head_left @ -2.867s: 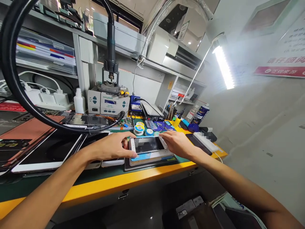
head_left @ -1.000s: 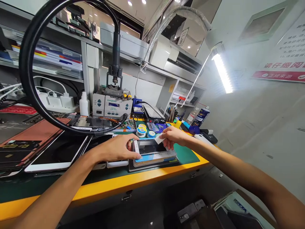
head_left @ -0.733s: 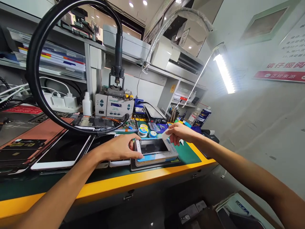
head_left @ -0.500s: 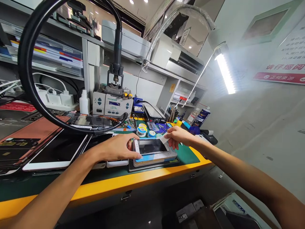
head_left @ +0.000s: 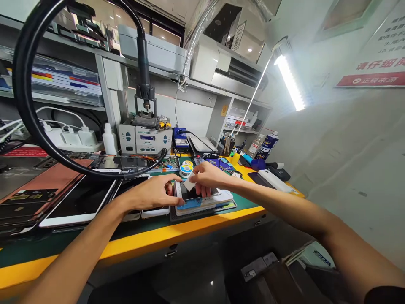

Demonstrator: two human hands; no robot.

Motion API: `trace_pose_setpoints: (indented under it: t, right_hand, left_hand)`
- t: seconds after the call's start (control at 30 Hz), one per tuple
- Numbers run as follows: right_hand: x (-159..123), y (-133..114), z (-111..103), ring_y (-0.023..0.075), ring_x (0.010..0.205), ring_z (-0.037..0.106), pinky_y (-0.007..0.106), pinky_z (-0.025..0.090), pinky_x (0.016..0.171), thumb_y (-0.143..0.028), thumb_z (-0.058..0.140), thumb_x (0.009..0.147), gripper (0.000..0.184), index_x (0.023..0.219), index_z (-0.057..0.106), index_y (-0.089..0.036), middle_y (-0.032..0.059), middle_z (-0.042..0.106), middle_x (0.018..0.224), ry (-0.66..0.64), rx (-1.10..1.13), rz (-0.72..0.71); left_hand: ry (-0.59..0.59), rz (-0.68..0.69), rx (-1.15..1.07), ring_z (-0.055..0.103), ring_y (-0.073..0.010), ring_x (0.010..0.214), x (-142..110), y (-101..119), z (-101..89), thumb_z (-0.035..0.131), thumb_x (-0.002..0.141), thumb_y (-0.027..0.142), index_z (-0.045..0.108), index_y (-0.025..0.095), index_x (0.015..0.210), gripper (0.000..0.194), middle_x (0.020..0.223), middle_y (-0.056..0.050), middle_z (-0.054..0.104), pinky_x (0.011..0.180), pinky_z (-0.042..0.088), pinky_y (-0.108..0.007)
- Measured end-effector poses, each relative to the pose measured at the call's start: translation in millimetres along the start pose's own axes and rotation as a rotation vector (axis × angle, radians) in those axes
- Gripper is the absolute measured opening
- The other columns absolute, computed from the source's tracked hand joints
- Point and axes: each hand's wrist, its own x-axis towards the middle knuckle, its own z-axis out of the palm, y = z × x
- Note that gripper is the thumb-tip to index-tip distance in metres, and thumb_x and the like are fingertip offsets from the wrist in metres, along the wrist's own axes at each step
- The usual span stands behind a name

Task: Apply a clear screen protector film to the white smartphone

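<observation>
Phone (head_left: 179,191) lies face up on a flat stack (head_left: 207,204), dark glass on top, white bezel at its 9 o'clock end. Clock read in plan, 12 pointing away from the person.

Handling, as a judgement: light, stiff, glass slick and easy to crack or scratch. Best hold is the long edges near the 9 o'clock end, light squeeze, no load mid-glass. Stack may slide if pushed sideways.

Left hand (head_left: 148,194) is part-spread across that end: thumb at the near edge, around 7 o'clock, fingers at the far edge, around 11. Phone sits at its 3 o'clock, between thumb and fingers.

Right hand (head_left: 210,174) is narrow, pinching a small white card (head_left: 189,184), tilted over the glass. Other fingers curl low over the screen; contact there, or card on glass, can't tell. Phone is under this hand and off to its 7-8 o'clock.

Around it: spool (head_left: 186,169) just past the phone at 12, station (head_left: 145,140) further out at 11, tablet (head_left: 76,202) at 9 beyond the left hand, green mat (head_left: 248,202) at 3.
</observation>
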Motion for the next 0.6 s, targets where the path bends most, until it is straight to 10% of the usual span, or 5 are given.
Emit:
trace_pose_setpoints:
  t: [0.17,0.43,0.6]
  right_hand:
    - [-12,-7,-7,0.012,0.039,0.061,0.019,0.045,0.035,-0.021,0.064,0.088,0.024,0.066,0.053,-0.019,-0.0013,0.069,0.053,-0.069,-0.035,-0.062]
    - [-38,38,-75,0.0125,0.041,0.063,0.019,0.039,0.034,-0.027,0.073,0.085,0.023,0.069,0.059,-0.018,0.0009,0.07,0.055,0.019,-0.135,0.02]
    - [-46,61,-70,0.0107,0.041,0.061,0.02,0.039,0.036,-0.029,0.065,0.09,0.024,0.07,0.06,-0.018,0.0004,0.07,0.059,0.014,-0.08,0.058]
  left_hand:
    - [-0.001,0.006,-0.007,0.059,-0.0194,0.075,0,0,0.2,0.078,0.073,0.058,0.058,0.022,0.137,0.076,0.083,0.003,0.063,0.065,0.043,-0.028]
    - [0.003,-0.013,-0.008,0.061,-0.0201,0.076,0,0,1.6,0.077,0.071,0.067,0.058,0.021,0.135,0.081,0.083,0.002,0.064,0.068,0.046,-0.029]
    - [-0.001,-0.029,-0.005,0.061,-0.02,0.076,0,0,1.8,0.078,0.07,0.068,0.057,0.021,0.138,0.085,0.082,0.003,0.064,0.067,0.046,-0.029]
